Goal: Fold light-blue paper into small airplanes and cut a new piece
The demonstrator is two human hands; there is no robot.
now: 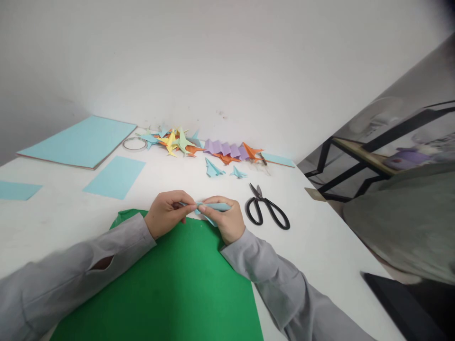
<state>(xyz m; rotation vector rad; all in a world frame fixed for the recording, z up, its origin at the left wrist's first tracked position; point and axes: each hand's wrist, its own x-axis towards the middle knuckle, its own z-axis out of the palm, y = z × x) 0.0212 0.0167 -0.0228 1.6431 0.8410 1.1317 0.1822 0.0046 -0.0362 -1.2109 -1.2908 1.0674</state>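
Between my two hands is a small folded piece of light blue paper [218,206], narrow and pointed, partly hidden by my fingers. My left hand [169,210] pinches its left end between thumb and forefinger. Thumb and fingers of my right hand [225,218] close on its middle and right part. Both hands are above the far edge of a green sheet [170,284] on the white table. Just beyond them lie two small light blue origami pieces, one larger [214,168] and one smaller [238,173]. Black-handled scissors [263,203] rest to the right, blades slightly apart.
A pile of coloured origami [177,142] and a purple pleated paper [227,149] lie along the wall. To the left are a blue paper stack [81,142], a blue sheet [115,177] and a wire ring [134,144]. A dark flat object [387,303] sits at the right edge.
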